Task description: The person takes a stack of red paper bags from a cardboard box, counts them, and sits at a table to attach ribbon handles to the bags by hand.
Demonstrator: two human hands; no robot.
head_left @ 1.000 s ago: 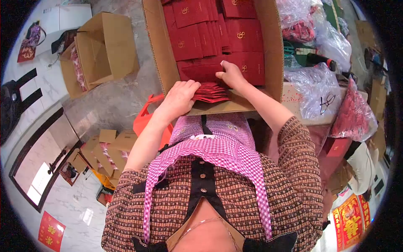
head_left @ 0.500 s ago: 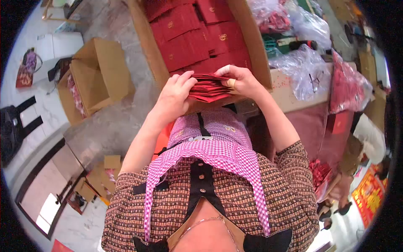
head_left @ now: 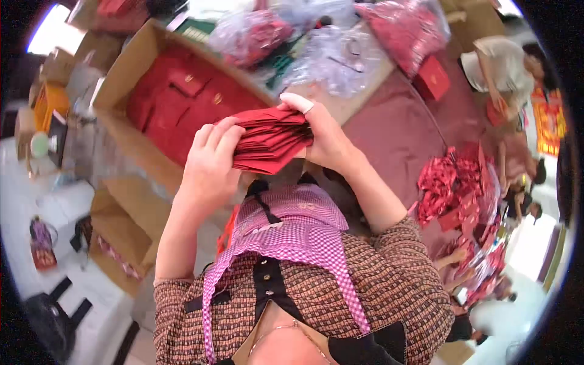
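Note:
A thick stack of flat red packets point(head_left: 267, 141) is held between my two hands, its layered edges fanned a little toward me. My left hand point(head_left: 210, 155) grips the left end, fingers curled over the top. At the right end, my right hand point(head_left: 328, 134) is closed on the stack, with white tape round the thumb. Just beyond the stack stands an open cardboard box point(head_left: 118, 125). Inside it lie more red packets point(head_left: 182, 82), several with a small gold emblem.
Clear plastic bags point(head_left: 340, 58) and a bag of red items point(head_left: 404, 30) lie on the dark red covered table point(head_left: 395, 121). Shiny red pieces point(head_left: 447, 188) are heaped to the right, near other people point(head_left: 502, 67). An open carton point(head_left: 125, 234) stands at lower left.
My view and body have turned to the right, so the packet box now sits further left and more of the table shows. Both hands still hold the stack, now raised clear of the box's near side.

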